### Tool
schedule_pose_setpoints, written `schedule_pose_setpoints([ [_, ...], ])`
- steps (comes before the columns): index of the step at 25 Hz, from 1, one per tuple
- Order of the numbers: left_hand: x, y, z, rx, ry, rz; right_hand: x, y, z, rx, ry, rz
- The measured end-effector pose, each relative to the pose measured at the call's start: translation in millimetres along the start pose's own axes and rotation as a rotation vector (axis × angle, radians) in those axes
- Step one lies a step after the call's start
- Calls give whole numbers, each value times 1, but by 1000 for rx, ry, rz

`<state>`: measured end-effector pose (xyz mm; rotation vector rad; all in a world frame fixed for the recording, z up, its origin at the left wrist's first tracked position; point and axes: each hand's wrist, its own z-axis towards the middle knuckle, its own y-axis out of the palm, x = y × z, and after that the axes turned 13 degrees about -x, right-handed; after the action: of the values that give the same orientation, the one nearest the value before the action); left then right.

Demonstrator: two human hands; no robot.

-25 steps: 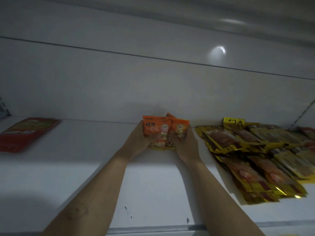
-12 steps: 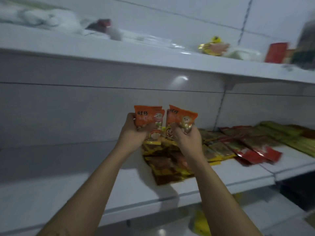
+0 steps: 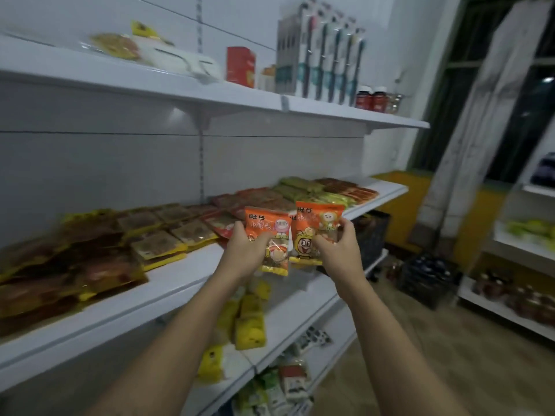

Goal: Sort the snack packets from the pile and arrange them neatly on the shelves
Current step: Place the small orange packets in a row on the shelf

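Head view: orange, cartoon-printed snack packets (image 3: 267, 226)

Two orange packets (image 3: 268, 235) with cartoon faces are in front of the white shelf (image 3: 168, 291), and on it lie yellow-brown packets (image 3: 156, 244), red packets (image 3: 222, 225) and green packets (image 3: 300, 189).

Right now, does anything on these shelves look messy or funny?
Yes. The yellow packets on the lower shelf lie crooked, pointing different ways, and the bottom pile is a jumble. Rows on the middle shelf look tidy. The left hand and right hand hold orange packets, unshelved.
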<state>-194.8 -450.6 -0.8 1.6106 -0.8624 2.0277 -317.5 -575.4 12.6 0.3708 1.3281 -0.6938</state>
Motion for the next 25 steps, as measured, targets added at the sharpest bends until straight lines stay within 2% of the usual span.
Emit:
schedule_pose_setpoints([
  [5, -8, 52, 59, -32, -57, 14, 36, -63, 36, 107, -41, -87],
  [9, -26, 68, 126, 6, -82, 69, 68, -85, 95, 92, -38, -143],
  [13, -31, 76, 200, 67, -96, 55, 91, -97, 180, -26, -39, -237],
  [18, -24, 61, 282, 201, -138, 192, 99, -94, 289, -128, -60, -147],
  [22, -26, 49, 326, 315, -156, 198, 121, -77, 354, -289, -22, -118],
  [25, -32, 38, 364, 379, -239, 181, 128, -68, 413, -397, -118, -135],
])
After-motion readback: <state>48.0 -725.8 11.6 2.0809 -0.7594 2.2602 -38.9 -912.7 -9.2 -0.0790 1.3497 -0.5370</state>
